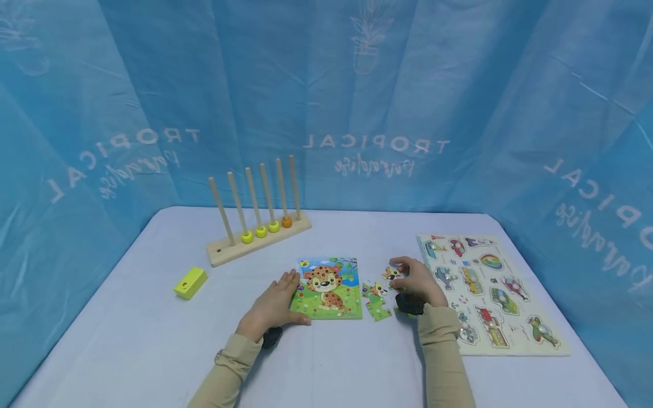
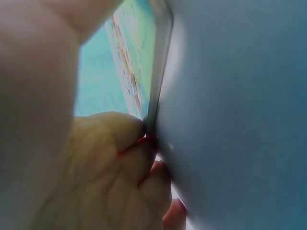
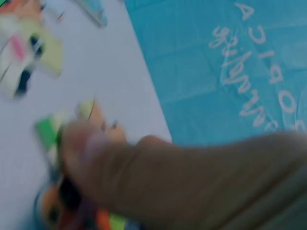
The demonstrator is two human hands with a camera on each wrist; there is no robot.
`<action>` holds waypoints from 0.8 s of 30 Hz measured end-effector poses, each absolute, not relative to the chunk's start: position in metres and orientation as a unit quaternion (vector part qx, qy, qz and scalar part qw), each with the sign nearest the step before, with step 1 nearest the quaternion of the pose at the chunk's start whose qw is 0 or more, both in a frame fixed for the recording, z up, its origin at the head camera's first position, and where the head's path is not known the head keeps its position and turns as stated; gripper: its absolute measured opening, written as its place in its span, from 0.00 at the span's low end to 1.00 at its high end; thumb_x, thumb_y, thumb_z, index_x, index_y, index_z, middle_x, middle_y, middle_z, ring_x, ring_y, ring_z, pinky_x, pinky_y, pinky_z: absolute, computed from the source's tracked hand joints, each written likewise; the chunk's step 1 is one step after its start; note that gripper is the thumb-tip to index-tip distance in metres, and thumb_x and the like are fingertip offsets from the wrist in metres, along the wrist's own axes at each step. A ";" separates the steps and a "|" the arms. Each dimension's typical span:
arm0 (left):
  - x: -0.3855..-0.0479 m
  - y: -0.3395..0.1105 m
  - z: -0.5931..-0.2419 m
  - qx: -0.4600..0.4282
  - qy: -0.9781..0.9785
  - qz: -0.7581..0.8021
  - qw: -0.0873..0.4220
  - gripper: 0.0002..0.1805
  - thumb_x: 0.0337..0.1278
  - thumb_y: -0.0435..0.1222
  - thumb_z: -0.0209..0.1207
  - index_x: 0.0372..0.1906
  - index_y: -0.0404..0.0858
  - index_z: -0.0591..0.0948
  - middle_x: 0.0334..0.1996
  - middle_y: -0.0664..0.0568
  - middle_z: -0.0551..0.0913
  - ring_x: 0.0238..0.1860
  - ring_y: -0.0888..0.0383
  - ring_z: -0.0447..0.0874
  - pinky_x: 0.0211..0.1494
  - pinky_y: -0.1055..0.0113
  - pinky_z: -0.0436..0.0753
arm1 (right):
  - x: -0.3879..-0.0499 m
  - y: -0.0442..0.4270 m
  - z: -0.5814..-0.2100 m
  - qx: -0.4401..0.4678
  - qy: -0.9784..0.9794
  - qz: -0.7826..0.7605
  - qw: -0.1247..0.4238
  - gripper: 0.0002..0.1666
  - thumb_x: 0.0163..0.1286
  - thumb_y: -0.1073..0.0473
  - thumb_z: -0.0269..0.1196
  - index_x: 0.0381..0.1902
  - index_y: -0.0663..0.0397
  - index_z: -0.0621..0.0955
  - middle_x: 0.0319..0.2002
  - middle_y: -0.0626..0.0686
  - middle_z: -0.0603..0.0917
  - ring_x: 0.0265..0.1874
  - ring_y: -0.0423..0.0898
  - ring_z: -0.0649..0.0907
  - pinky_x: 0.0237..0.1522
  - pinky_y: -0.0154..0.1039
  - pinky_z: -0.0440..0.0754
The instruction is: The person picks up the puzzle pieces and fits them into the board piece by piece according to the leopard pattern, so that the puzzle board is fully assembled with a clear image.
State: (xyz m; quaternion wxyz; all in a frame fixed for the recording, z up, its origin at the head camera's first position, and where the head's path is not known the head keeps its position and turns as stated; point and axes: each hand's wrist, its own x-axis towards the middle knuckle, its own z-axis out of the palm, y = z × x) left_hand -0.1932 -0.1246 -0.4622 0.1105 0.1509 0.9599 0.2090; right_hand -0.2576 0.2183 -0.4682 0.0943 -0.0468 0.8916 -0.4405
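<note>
While the left hand, fingers straight and together, rests against the left edge of a square puzzle picturing a spotted cub on green, its thumb across the near left corner, the right hand bends over a small, flat orange-and-white puzzle piece right of that square. Thumb and index finger stand at either side of the piece; whether they pinch it cannot be told, the right wrist view being blurred. Loose, partly green puzzle pieces lie between the square puzzle and the right hand. Towards the surface's far left corner, a pale wooden peg stand carries three round yellow beads and one round orange bead. Along the right edge, a cream rectangular board bears colourful vehicle-shaped pieces. White surface spans the gap between the left hand and a yellow rectangular block nearer the left edge; blue printed fabric hangs beyond the far edge.
</note>
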 end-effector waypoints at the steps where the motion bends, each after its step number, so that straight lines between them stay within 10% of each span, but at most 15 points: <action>1: -0.192 -0.124 -0.462 0.150 0.960 0.209 0.111 0.62 0.41 0.57 0.71 0.74 0.27 0.54 0.76 0.35 0.51 0.77 0.40 0.49 0.79 0.46 0.55 | -0.257 0.216 -0.468 -0.031 0.891 -0.441 0.101 0.31 0.61 0.67 0.66 0.63 0.60 0.73 0.47 0.62 0.75 0.28 0.47 0.78 0.23 0.38 0.78; 13: -0.192 -0.123 -0.459 0.153 0.961 0.205 0.108 0.61 0.42 0.56 0.71 0.74 0.27 0.54 0.76 0.35 0.51 0.77 0.40 0.48 0.79 0.46 0.54 | -0.263 0.190 -0.461 0.014 0.855 -0.518 0.007 0.22 0.68 0.64 0.61 0.59 0.59 0.77 0.39 0.54 0.73 0.24 0.41 0.77 0.22 0.34 0.77; 24: -0.191 -0.124 -0.461 0.145 0.960 0.209 0.113 0.61 0.41 0.56 0.71 0.74 0.28 0.54 0.76 0.36 0.51 0.77 0.41 0.48 0.79 0.47 0.54 | -0.254 0.113 -0.464 -0.046 0.829 -0.555 0.052 0.15 0.67 0.60 0.64 0.50 0.56 0.81 0.33 0.54 0.77 0.32 0.47 0.83 0.35 0.40 0.84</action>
